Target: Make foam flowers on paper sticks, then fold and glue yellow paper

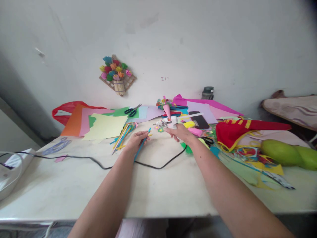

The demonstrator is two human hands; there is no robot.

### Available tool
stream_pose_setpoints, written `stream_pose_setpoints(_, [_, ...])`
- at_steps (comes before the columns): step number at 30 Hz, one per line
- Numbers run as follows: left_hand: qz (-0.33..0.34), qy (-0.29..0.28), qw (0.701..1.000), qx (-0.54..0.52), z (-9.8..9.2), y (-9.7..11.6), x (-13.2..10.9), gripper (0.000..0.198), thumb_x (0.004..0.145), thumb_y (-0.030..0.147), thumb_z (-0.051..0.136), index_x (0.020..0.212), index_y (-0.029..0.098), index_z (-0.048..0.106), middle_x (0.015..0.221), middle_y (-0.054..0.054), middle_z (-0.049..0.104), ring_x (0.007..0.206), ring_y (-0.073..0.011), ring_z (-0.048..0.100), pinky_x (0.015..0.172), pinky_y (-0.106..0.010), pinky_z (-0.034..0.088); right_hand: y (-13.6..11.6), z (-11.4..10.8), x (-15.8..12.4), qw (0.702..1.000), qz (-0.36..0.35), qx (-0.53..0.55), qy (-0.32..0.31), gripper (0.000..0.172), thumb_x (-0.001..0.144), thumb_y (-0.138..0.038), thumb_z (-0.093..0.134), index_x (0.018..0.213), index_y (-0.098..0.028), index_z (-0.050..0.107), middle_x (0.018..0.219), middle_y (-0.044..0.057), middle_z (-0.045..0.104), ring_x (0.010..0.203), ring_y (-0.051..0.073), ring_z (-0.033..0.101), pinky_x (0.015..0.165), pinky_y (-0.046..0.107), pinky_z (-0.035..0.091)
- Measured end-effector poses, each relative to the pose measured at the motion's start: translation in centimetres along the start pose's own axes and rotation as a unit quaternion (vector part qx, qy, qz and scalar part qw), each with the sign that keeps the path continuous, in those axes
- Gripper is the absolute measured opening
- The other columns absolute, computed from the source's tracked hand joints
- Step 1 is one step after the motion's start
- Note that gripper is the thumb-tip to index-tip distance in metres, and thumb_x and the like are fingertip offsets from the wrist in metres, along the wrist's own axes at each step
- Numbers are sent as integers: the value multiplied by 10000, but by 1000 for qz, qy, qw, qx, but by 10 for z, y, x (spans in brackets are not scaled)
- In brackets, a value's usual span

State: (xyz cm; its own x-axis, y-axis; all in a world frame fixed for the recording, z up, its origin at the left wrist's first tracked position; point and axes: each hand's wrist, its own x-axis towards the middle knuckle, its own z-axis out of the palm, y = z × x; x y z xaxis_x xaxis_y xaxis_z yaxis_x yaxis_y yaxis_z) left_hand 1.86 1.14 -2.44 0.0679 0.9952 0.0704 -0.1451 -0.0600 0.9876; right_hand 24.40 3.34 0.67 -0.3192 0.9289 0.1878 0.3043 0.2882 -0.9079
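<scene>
My left hand [138, 139] is closed, pinching a thin blue paper stick [140, 149]. The stick slants down past the palm, and a small yellow tip shows beside the fingers. In my right hand [180, 132] is a white glue gun [170, 122], its nozzle pointing left toward my left hand and a glue stick jutting out behind. A black cord [163, 168] runs below both hands. Just left of my left hand lies a bundle of coloured paper sticks [121, 138]. Small paper flowers [160, 129] lie below the glue gun.
Coloured paper sheets [106, 126] and black scissors [133, 110] lie at the back left. A pink paper cone with flowers [166, 109] stands behind the glue gun. At right are a phone [198, 119], red cloth [230, 134], paper scraps and green fruit [277, 152]. A white power strip [18, 165] is far left.
</scene>
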Motion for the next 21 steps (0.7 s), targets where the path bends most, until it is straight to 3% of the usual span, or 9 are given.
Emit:
stream_pose_setpoints(3, [3,-5,1000,1,-1,-1,0,321,615,330,692,827,114,586,570,7,579,396,-37,427,370,-166,290,1,1,-2,998,7,52,-26,363,654,-490,620,605,-153,492,490,-24,506,299,46,383,292,186,293])
stream_pose_setpoints(8, [2,-12,1000,6,-1,-1,1,297,617,332,688,783,109,583,568,4,577,392,-36,428,364,-167,287,3,4,-1,997,15,50,-48,373,650,-502,615,625,-144,515,477,-27,506,297,48,386,275,181,273])
stream_pose_setpoints(21, [0,-13,1000,10,2,2,-1,290,606,331,691,763,113,582,562,7,573,386,-36,425,363,-168,285,1,5,-2,998,28,41,-33,355,648,-482,624,604,-157,488,454,-38,477,290,50,381,271,182,272])
